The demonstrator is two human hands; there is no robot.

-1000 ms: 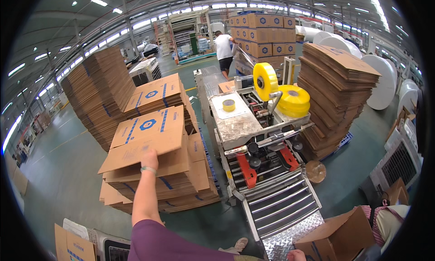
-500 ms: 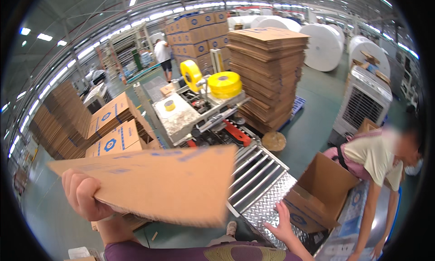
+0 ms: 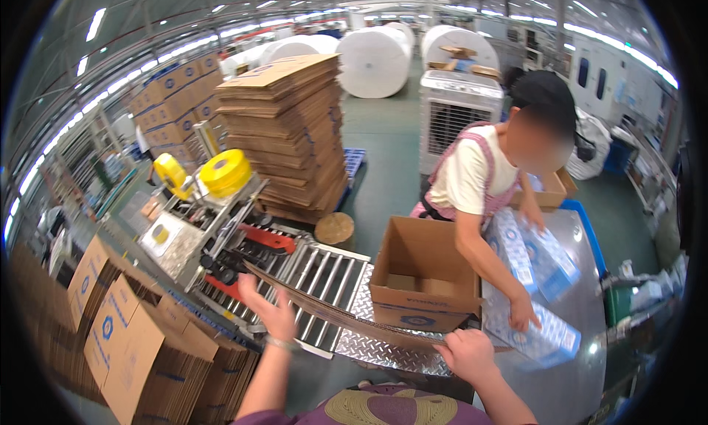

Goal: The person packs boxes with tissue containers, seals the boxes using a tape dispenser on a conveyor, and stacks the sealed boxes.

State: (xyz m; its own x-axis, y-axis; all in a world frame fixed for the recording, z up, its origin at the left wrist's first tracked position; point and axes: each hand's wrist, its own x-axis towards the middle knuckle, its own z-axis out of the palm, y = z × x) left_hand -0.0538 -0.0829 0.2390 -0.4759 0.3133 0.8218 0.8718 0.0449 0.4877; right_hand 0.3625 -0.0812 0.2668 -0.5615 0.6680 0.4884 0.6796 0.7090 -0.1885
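A flattened cardboard carton stands nearly edge-on before me, running from the roller conveyor past the near side of an open box. My right hand is closed on its right end. At its left part is my left hand, fingers stretched and apart, against or just beside the board; the exact contact is unclear. The open cardboard box sits upright behind the carton, on the diamond-pattern metal plate. Its flaps are up, and I see bare board inside.
Across the metal table, a co-worker touches blue-and-white packs. A taping machine with yellow tape rolls joins the roller conveyor. Stacked flat cartons stand left and behind.
My view has turned right. The carton has swung from a raised, broad-side position in my left hand to edge-on. My right hand has taken its right end; my left hand's fingers have opened.
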